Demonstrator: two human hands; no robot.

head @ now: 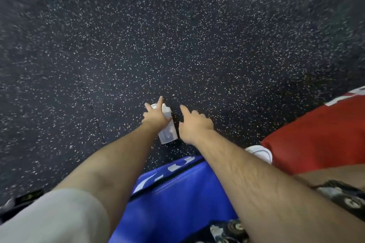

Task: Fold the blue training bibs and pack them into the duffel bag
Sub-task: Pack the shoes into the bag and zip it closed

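1. On my feed, a dark rubber floor [177, 35] flecked with white fills most of the view. A thin seam [94, 114] runs across it on the left.
2. At the near left edge of the floor lies a black object [23, 199]; it is too blurred for me to name.
3. Just beside it is a grey sleeve [49, 219], on the left arm that reaches forward.
4. The left hand [154, 117] lies on top of a bottle, thumb and forefinger stretched straight over its lid end. The other fingers are hidden, so I cannot tell whether it grips or only rests there.
5. The bottle [167, 131] is clear plastic with a white lid and lies on its side on the floor, near the middle.
6. The blue bib [177, 193], with white marks and a black trim, lies on the near edge of the floor between the two arms, partly under the right forearm.
7. The right hand [194, 124] sits just beside the bottle and holds nothing: forefinger straight, the rest loosely bent.
8. A small white item [260, 153] lies right of that forearm, touching a red cloth thing.
9. The red cloth thing [316, 138] carries white marks; I cannot tell if it is a bag.
10. Black patterned shorts [335, 197] show at the near right.
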